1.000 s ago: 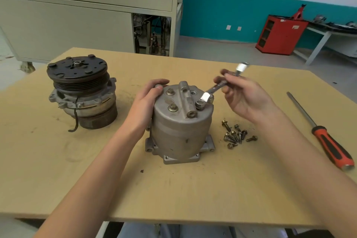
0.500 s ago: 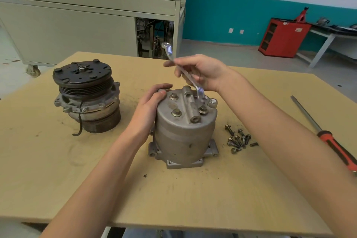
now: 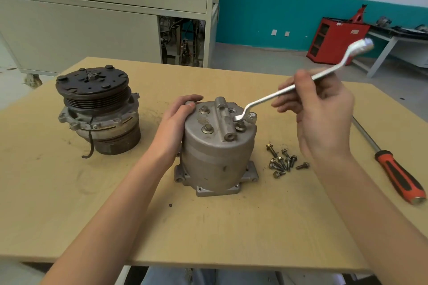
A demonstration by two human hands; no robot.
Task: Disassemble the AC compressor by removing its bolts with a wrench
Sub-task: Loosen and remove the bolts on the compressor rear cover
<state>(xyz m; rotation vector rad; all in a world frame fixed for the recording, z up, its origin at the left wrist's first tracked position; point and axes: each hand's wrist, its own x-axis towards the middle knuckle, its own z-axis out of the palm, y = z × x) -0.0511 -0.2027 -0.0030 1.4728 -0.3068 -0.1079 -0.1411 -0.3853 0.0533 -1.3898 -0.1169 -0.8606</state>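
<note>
Workshop table: the plywood table [image 3: 208, 227] carries all your parts; a teal-banded wall and a red cabinet [image 3: 335, 39] lie far beyond both hands.
AC compressor: the AC compressor [image 3: 215, 159] stands upright on its flange between your hands, nearer the left one.
Left hand: your left hand [image 3: 176, 127] grips the compressor's upper left edge, with the fingers curled over the rim to brace it.
Right hand: your right hand [image 3: 324, 118] is raised to the right of the compressor, fingers and thumb closed round the shaft of the wrench [image 3: 266, 99].
Wrench axis: it slants from your right hand down and leftward to the compressor top; the free end sticks up and to the right, past the hand.
Working end: it touches the top face at the rear right, just behind the near-right bolt [image 3: 240, 127]. You cannot tell whether it sits on a head.
Other heads: two bolts [image 3: 205, 110] show on the side by your left hand.
Judgement: the next seating likely needs the wrench end brought slightly toward you.
Loose bolts: the removed bolts [image 3: 283, 162] lie on the table below your right hand.
Screwdriver: the screwdriver [image 3: 398, 173] lies to the right of that hand.
Clutch unit: the clutch unit [image 3: 97, 109] stands well to the left of your left hand.
</note>
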